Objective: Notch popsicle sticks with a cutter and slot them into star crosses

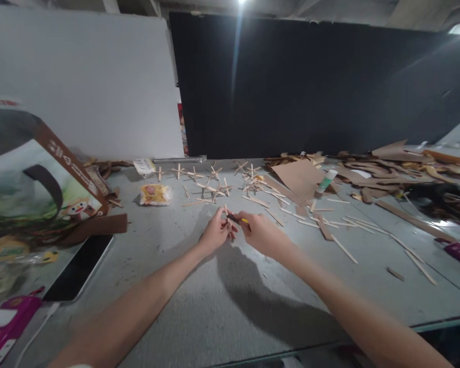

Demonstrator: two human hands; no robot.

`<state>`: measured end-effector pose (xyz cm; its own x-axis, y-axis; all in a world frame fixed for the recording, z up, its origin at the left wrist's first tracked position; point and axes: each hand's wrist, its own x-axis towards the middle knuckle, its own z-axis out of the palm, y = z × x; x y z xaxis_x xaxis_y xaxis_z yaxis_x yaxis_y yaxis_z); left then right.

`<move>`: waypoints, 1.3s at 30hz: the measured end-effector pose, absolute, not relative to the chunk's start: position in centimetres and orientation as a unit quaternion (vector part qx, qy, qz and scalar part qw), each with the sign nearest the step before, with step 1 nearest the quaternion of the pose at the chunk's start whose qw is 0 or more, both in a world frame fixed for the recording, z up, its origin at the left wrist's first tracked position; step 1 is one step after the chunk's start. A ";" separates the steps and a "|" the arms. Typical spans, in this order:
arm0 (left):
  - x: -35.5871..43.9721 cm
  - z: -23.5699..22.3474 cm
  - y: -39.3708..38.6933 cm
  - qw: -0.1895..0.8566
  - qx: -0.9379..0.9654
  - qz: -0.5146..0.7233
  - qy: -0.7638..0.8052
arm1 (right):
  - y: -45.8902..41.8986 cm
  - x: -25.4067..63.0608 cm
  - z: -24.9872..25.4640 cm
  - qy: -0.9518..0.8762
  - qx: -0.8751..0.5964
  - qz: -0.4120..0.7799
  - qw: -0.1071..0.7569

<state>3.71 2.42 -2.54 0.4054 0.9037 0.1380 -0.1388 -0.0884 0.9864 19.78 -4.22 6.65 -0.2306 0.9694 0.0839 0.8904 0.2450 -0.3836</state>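
Near the middle of the table, my left hand (215,231) is closed around a thin wooden stick (226,209), whose tip sticks up above the fingers. My right hand (261,232) grips a small yellow-and-black utility knife (237,220); its dark front end points left and meets the stick at my left fingers. The fingers hide part of both. Just beyond my hands lie several small crossed-stick pieces (216,192), some standing on their ends. Loose flat wooden sticks (344,249) are scattered to the right.
A glue stick (327,181) stands by brown cardboard (299,179), with cardboard scraps (383,179) behind. On the left are a yellow snack packet (155,194), a phone (79,268), a purple power strip (13,327) and a large printed box (34,168). Dark and white panels rise behind the table.
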 end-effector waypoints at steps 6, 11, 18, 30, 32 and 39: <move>3.6 -2.4 2.4 0.597 0.580 0.448 0.326 | -3.7 20.2 7.4 -0.789 -0.580 0.135 0.150; 3.8 -2.4 2.4 0.602 0.562 0.458 0.336 | -5.7 19.5 3.9 -0.792 -0.591 0.087 0.128; 3.9 -2.3 2.4 0.603 0.559 0.459 0.337 | -5.8 20.3 2.9 -0.788 -0.579 0.093 0.188; 4.2 -2.2 2.0 0.526 0.656 0.401 0.363 | -5.9 20.8 3.3 -0.768 -0.572 0.128 0.257; 4.2 -2.3 2.1 0.537 0.649 0.398 0.364 | -5.7 20.5 3.3 -0.772 -0.580 0.117 0.232; 4.3 -2.6 2.3 0.560 0.619 0.404 0.374 | -6.0 19.6 3.5 -0.780 -0.591 0.102 0.178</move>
